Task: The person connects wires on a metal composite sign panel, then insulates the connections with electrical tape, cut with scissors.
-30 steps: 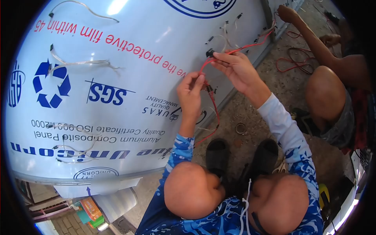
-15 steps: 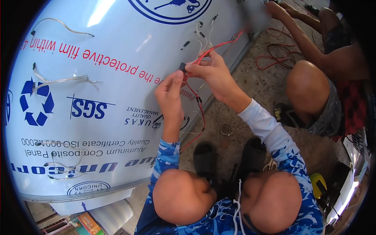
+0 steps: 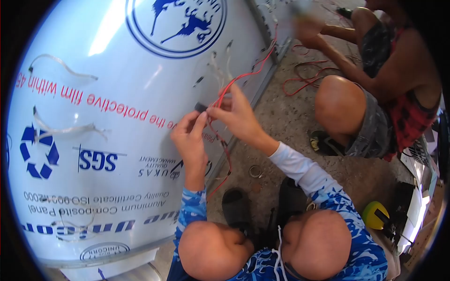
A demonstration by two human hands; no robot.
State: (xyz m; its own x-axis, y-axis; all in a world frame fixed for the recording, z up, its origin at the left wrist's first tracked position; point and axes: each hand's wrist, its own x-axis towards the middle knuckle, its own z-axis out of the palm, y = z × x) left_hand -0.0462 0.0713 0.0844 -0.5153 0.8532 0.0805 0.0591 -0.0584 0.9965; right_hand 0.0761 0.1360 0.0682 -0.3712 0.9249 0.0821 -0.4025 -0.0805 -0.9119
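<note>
My left hand (image 3: 191, 140) has thumb and fingers pinched at a small black piece (image 3: 201, 107), which looks like electrical tape, against red wires. My right hand (image 3: 240, 114) meets it there, its fingers closed around the red wires (image 3: 251, 74). These wires run up toward the panel's far edge. Below my hands a red strand hangs with dark wrapped spots (image 3: 223, 143) along it. White wires (image 3: 228, 58) with dark ends come out of the panel just beyond my right hand. The exact grip on the black piece is partly hidden by my fingers.
The film-covered composite panel (image 3: 108, 180) fills the left, with more clear wires (image 3: 65, 64) sticking out. A co-worker (image 3: 375, 93) squats at the right, one hand blurred. Red wire (image 3: 300, 84) loops on the floor, near a ring (image 3: 255, 171). A yellow-and-black tool (image 3: 375, 214) lies lower right.
The view has shifted, so panel and hands sit lower and farther left, and more of the co-worker shows. My hands stay together at the black piece and the red wires.
</note>
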